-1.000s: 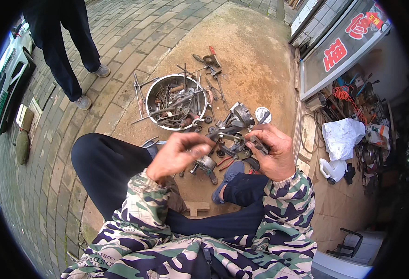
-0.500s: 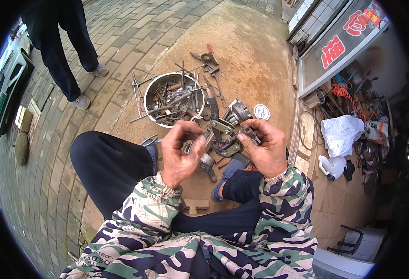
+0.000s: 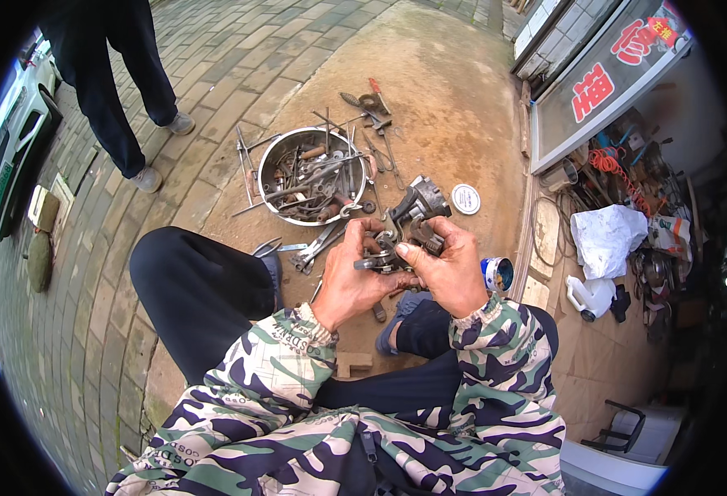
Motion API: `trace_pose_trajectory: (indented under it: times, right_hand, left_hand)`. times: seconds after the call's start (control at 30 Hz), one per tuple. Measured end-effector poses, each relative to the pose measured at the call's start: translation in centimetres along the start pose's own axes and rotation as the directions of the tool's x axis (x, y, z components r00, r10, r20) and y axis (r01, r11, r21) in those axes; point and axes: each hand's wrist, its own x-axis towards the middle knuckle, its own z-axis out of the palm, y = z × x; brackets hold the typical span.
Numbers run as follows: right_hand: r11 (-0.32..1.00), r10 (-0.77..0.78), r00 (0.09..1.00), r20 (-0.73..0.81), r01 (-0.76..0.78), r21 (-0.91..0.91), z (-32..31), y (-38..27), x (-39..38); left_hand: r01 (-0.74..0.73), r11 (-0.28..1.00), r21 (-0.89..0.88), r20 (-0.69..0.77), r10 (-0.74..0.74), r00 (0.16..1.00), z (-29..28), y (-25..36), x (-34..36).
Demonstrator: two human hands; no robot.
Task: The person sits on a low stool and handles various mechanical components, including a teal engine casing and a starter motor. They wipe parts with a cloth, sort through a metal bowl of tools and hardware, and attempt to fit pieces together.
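I hold a greasy grey metal engine part [image 3: 403,230] in front of me with both hands. My left hand [image 3: 355,277] grips its lower left side, fingers curled over a flat metal piece. My right hand [image 3: 450,269] closes on its right side, thumb pressing on top. The part's round housing sticks up above my fingers. Camouflage sleeves cover both forearms. My dark-trousered knees lie below the hands.
A round metal basin [image 3: 312,175] full of wrenches and rods sits on the dirt ahead. Loose tools [image 3: 368,103] lie beyond it, a white lid [image 3: 465,198] to its right. A small blue can [image 3: 496,273] stands by my right hand. A person [image 3: 119,83] stands at upper left.
My left hand has moved from beside the part onto it, and both hands have drawn together, closing on the part.
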Motion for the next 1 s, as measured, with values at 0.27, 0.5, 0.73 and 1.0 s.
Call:
trace_pose_trajectory:
  times: [0.27,0.5,0.73,1.0]
  right_hand:
    - [0.977,0.177,0.974,0.143,-0.191,0.097,-2.7,-1.6,0.4]
    - [0.827,-0.16,0.973,0.167,0.224,-0.516,-4.5,1.3,1.4]
    - [0.956,0.022,0.999,0.028,-0.013,-0.294,-3.1,-0.7,0.1]
    - [0.968,-0.048,0.995,-0.083,0.026,-0.25,-4.4,2.3,0.4]
  left_hand:
    - [0.144,0.9,-0.412,0.275,-0.028,0.961,-1.9,-2.1,0.3]
    - [0.184,0.779,-0.6,0.185,-0.089,0.979,-3.8,-3.1,0.5]
    - [0.037,0.941,-0.337,0.058,-0.019,0.998,-3.4,-5.5,1.0]
    - [-0.033,0.893,-0.448,-0.114,-0.021,0.993,-4.5,-4.6,1.7]
